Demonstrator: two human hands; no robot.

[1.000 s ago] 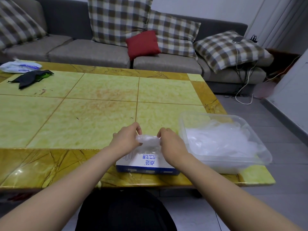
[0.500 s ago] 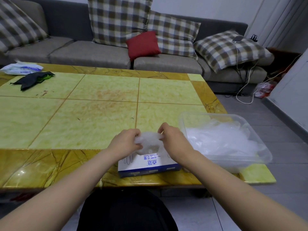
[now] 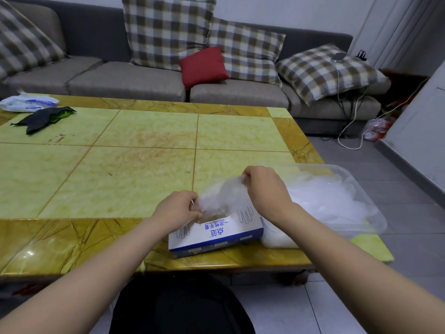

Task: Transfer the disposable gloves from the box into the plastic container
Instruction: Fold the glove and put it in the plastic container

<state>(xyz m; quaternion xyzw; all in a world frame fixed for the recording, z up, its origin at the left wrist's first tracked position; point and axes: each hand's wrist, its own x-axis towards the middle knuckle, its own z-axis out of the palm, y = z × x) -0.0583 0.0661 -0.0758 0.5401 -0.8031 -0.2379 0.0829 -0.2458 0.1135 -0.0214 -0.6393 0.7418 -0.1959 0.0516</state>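
step: pull gloves (image 3: 224, 196) from box (image 3: 216, 233) | left hand (image 3: 179, 210) fingers pinch wad at slot, right hand (image 3: 265, 189) fingers pinch top | you: pin box, lift clear, drop in plastic container (image 3: 325, 165) at 3 o'clock

The gloves (image 3: 226, 196) were thin, crinkly see-through plastic, the box (image 3: 216, 233) printed cardboard, the container (image 3: 313, 165) at 3 o'clock clear glossy plastic, and the tabletop (image 3: 120, 184) polished, shiny, stone-looking.

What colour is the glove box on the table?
The glove box is white with a blue side band, seen in the head view.
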